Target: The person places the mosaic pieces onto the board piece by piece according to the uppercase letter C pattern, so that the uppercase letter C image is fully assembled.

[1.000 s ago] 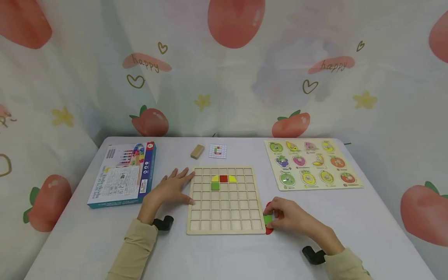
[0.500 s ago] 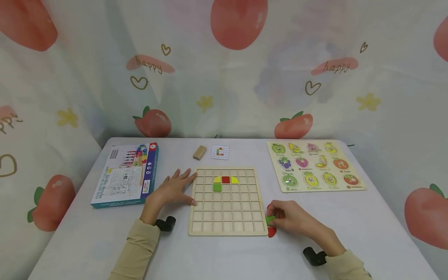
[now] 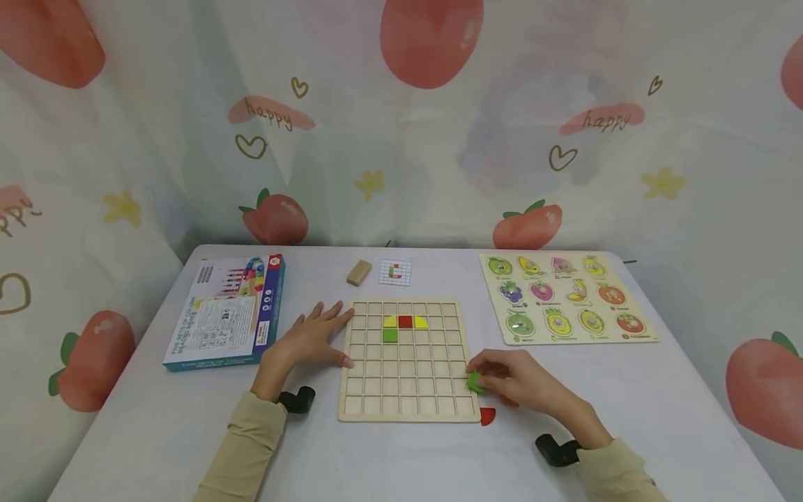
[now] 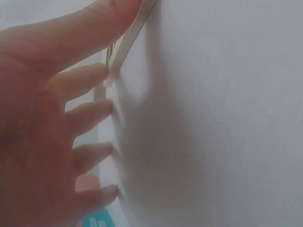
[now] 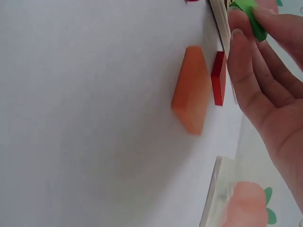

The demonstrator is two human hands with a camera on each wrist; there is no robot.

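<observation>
A wooden grid board (image 3: 408, 411) lies in front of me, holding a yellow, a red and a second yellow tile (image 3: 405, 321) in a row with a green tile (image 3: 390, 335) below. My right hand (image 3: 502, 380) pinches a green piece (image 3: 473, 381) (image 5: 249, 18) over the board's right edge. My left hand (image 3: 314, 335) (image 4: 57, 127) lies flat with straight fingers on the table, thumb against the board's left edge. An orange piece (image 5: 191, 90) and a red piece (image 5: 218, 78) lie on the table under the right hand; a red piece (image 3: 487, 416) shows by the board's corner.
A blue game box (image 3: 222, 312) lies at the left. A wooden block (image 3: 358, 272) and a small pattern card (image 3: 395, 272) sit behind the board. A fruit peg puzzle (image 3: 561, 296) lies at the right. A strawberry-print cloth hangs behind the table.
My right hand has lifted the green piece from the table beside the board and moved it up and left over the board's right edge. The left hand has stayed put.
</observation>
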